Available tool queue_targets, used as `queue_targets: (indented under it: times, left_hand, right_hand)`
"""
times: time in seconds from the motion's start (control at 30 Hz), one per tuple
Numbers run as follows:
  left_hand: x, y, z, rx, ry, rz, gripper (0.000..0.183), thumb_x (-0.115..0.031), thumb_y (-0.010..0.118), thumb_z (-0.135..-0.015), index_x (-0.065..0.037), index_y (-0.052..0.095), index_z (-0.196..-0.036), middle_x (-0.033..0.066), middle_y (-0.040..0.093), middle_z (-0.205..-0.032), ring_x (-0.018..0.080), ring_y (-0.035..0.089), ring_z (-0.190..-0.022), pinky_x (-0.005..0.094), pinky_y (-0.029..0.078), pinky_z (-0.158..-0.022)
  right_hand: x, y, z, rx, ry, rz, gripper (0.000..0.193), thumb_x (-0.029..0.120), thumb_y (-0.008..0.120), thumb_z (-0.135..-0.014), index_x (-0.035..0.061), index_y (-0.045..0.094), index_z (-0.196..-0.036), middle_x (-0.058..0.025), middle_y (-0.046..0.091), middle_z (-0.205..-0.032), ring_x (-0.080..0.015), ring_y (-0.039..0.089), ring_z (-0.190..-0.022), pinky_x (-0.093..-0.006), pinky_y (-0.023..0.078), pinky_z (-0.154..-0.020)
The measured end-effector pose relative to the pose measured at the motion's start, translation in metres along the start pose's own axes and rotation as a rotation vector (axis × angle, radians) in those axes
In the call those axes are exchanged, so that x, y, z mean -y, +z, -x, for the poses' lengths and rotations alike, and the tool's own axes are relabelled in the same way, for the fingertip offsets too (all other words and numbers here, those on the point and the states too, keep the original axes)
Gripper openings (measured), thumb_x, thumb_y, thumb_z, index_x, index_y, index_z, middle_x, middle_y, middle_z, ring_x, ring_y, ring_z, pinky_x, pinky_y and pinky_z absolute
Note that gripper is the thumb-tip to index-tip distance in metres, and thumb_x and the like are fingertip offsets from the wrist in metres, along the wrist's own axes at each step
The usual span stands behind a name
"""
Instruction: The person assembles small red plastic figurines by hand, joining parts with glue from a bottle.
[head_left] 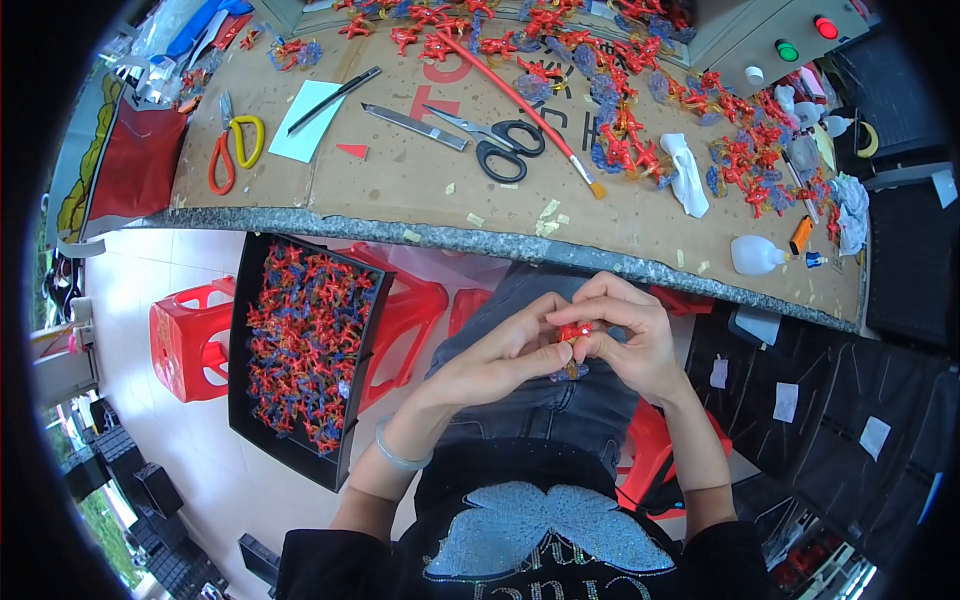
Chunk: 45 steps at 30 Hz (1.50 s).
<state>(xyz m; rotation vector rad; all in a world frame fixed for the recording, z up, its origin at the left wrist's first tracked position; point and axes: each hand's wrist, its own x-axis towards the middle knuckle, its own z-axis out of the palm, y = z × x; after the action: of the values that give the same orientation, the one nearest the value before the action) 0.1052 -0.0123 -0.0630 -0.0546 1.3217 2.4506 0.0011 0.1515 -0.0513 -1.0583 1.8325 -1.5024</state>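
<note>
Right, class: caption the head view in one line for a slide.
Left-hand fingers and right-hand fingers hold a small red figure over dark jeans.

At least 2 red plastic stools stand on the pale tiled floor near the cardboard-covered worktable.

From far away, I see big red letters and black letters on the brown cardboard covering the table. Some are partly covered up. Sparkly letters are on the black shirt, down low.
</note>
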Motion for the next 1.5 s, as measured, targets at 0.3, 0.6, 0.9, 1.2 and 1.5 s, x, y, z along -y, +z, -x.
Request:
queue_targets:
  times: [0.3, 0.6, 0.9, 1.2, 1.5]
  left_hand:
    - [0.003, 0.0, -0.004, -0.044, -0.095, -0.02, 0.028, -0.03, 0.047, -0.098, -0.005, 0.044, -0.109, 0.0, 0.049, -0.093, 0.0043, 0.043, -0.081, 0.0193, 0.038, -0.069]
    - [0.011, 0.001, -0.001, 0.043, 0.011, -0.144, 0.026, -0.031, 0.043, -0.099, -0.005, 0.042, -0.095, 0.0015, 0.049, -0.086, 0.0065, 0.044, -0.077, 0.0217, 0.039, -0.068]
    - [0.014, 0.002, -0.002, 0.06, -0.056, 0.181, 0.032, -0.034, 0.046, -0.097, -0.003, 0.045, -0.106, 0.0069, 0.054, -0.097, 0.0074, 0.048, -0.077, 0.0218, 0.039, -0.065]
    - [0.004, 0.0, -0.011, 0.201, 0.053, 0.55, 0.05, -0.036, 0.047, -0.095, 0.001, 0.039, -0.127, 0.0211, 0.054, -0.104, 0.0141, 0.05, -0.07, 0.0237, 0.039, -0.06]
    - [-0.03, -0.036, 0.026, 0.017, 0.268, 0.459, 0.037, -0.028, 0.046, -0.097, -0.001, 0.046, -0.123, 0.0156, 0.056, -0.105, 0.0165, 0.054, -0.075, 0.0255, 0.042, -0.064]
  right_hand:
    - [0.006, -0.001, 0.003, 0.015, 0.105, -0.091, 0.032, -0.007, 0.064, -0.074, 0.0025, 0.067, -0.105, -0.006, 0.055, -0.091, -0.01, 0.055, -0.07, -0.0215, 0.044, -0.06]
    - [0.011, -0.001, 0.004, -0.013, -0.019, 0.017, 0.022, -0.011, 0.065, -0.071, -0.0009, 0.07, -0.09, -0.0075, 0.058, -0.084, -0.0094, 0.058, -0.063, -0.0191, 0.045, -0.055]
    - [0.02, -0.009, 0.004, 0.039, 0.21, -0.145, 0.021, -0.006, 0.063, -0.078, -0.0016, 0.068, -0.097, -0.0064, 0.059, -0.088, -0.0106, 0.06, -0.061, -0.0198, 0.045, -0.055]
    - [0.009, -0.025, 0.008, -0.208, 0.156, -0.254, 0.019, 0.002, 0.064, -0.085, -0.0028, 0.065, -0.103, -0.0038, 0.056, -0.091, -0.0071, 0.055, -0.079, -0.0177, 0.042, -0.066]
    - [0.016, -0.012, 0.016, -0.345, 0.212, -0.162, 0.016, -0.007, 0.057, -0.081, -0.0052, 0.065, -0.095, -0.0025, 0.053, -0.083, -0.003, 0.044, -0.058, -0.0158, 0.032, -0.05]
